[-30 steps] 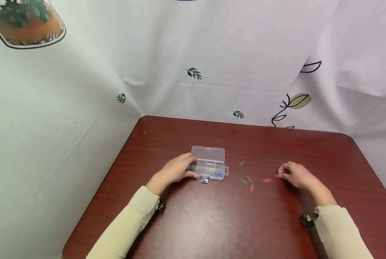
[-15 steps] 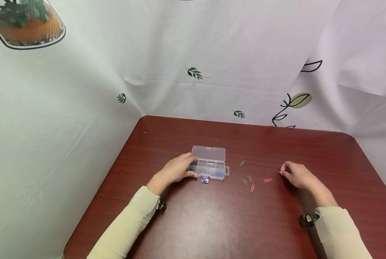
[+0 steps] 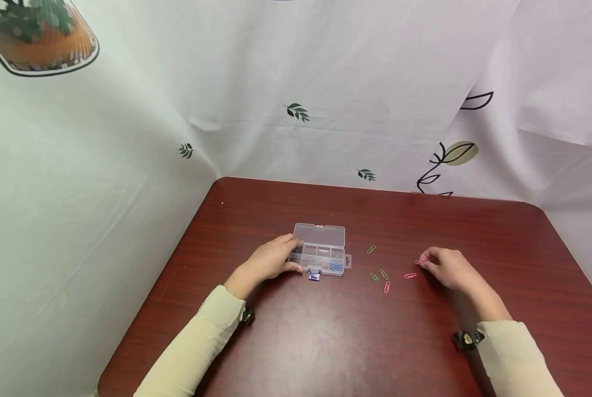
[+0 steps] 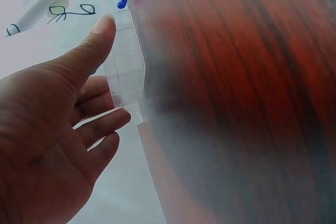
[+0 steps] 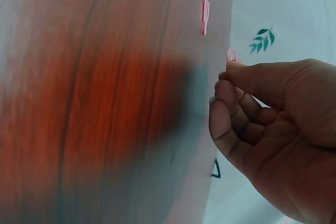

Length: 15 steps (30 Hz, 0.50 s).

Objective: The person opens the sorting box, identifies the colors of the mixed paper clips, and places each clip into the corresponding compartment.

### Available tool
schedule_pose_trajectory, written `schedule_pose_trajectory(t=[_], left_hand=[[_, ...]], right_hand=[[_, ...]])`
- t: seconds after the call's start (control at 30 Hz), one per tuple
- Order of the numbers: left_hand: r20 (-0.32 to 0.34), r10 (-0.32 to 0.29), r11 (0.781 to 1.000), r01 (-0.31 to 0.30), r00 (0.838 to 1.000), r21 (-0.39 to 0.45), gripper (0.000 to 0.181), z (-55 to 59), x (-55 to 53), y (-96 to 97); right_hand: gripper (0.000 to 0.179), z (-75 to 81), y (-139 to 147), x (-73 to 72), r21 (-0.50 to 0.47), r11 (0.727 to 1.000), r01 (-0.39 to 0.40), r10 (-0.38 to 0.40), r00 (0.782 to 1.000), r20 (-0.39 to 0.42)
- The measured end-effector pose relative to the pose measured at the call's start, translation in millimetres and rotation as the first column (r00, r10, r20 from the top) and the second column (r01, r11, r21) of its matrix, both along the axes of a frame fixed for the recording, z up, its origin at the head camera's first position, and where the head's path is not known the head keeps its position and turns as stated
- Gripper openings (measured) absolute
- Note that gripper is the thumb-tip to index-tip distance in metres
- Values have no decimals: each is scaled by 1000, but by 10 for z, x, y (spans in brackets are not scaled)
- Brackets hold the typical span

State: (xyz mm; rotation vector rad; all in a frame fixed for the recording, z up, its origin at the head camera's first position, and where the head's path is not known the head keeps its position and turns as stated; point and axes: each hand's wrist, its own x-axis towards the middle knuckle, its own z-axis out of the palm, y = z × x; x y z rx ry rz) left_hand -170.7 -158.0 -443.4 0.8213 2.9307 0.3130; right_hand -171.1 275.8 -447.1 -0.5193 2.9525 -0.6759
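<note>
Pink paperclip (image 3: 418, 262) pinched in right hand (image 3: 447, 268), right of box (image 3: 322, 262); left hand (image 3: 270, 258) loosely grips its left end. Likely pickup; next calls for carrying boxward.

You've got long cream sleeves on: left sleeve (image 3: 193, 343) lower left of centre, right sleeve (image 3: 516, 361) lower right, both softly creased, cuffs ending short of the wrists. Black wrist device (image 3: 247, 316) on your left, mostly hidden. Second black unit (image 3: 467, 340) on your right, dark strap, pale spot on its face. Left hand (image 3: 268, 258) and right hand (image 3: 447, 267) bare.
</note>
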Motion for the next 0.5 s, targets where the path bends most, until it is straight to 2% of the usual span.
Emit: schedule_pose_trajectory(t=[0.23, 0.5], left_hand=[[6, 3, 1000, -3, 1000, -3, 66, -4, 0, -1], [0, -2, 1000, 2, 1000, 6, 65, 2, -1, -1]], right_hand=[[8, 17, -159, 37, -35, 999, -16, 15, 1000, -19], [9, 83, -377, 67, -63, 997, -50, 51, 999, 5]])
